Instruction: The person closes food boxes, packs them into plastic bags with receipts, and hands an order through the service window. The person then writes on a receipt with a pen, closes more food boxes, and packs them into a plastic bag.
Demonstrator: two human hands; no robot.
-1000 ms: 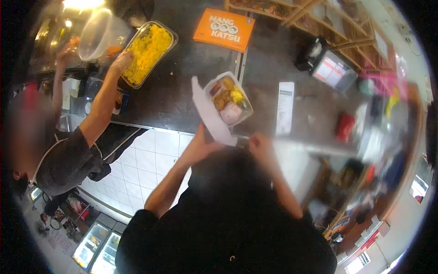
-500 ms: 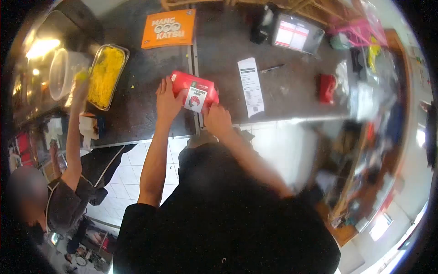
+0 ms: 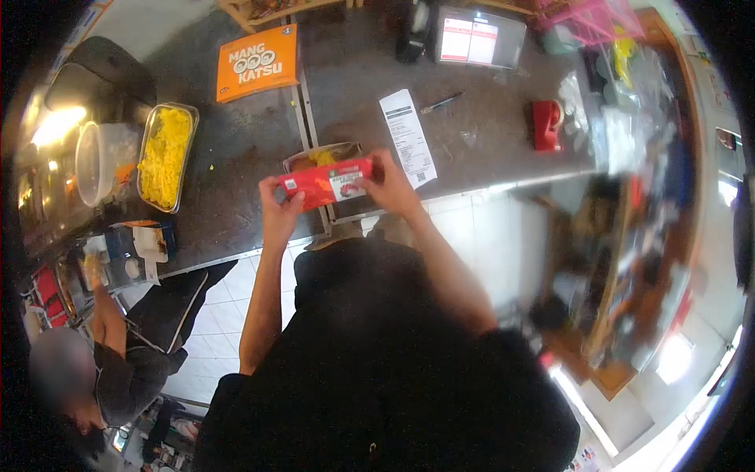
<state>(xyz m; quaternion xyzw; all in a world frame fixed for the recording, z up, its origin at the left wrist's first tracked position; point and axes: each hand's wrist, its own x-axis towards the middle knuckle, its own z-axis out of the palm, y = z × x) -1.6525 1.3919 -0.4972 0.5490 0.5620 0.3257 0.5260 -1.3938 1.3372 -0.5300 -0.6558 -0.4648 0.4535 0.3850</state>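
Note:
Both my hands hold a red cardboard food box point(image 3: 318, 186) at the table's front edge. My left hand point(image 3: 281, 211) pinches the left end of its red lid panel, thumb on the front. At the other end, my right hand point(image 3: 392, 187) grips the panel with bent fingers. The panel, with a white label bearing a red and black print, is tilted up toward me. Behind it the box's inside shows, with something yellow and something brown in it, partly hidden by the panel. A printed receipt point(image 3: 407, 138) lies just right of the box.
An orange box point(image 3: 258, 63) lies at the back left. Left of it are a clear tray of yellow food point(image 3: 167, 157) and a clear tub point(image 3: 94, 164). A pen point(image 3: 442, 102), tablet point(image 3: 481, 39) and red tape dispenser point(image 3: 546, 126) are rightward. A co-worker point(image 3: 118, 370) is at left.
The red lid panel has swung up toward me, and the box's inside now shows. My right hand has moved up to the panel's right end. The co-worker's arm has drawn back from the yellow food.

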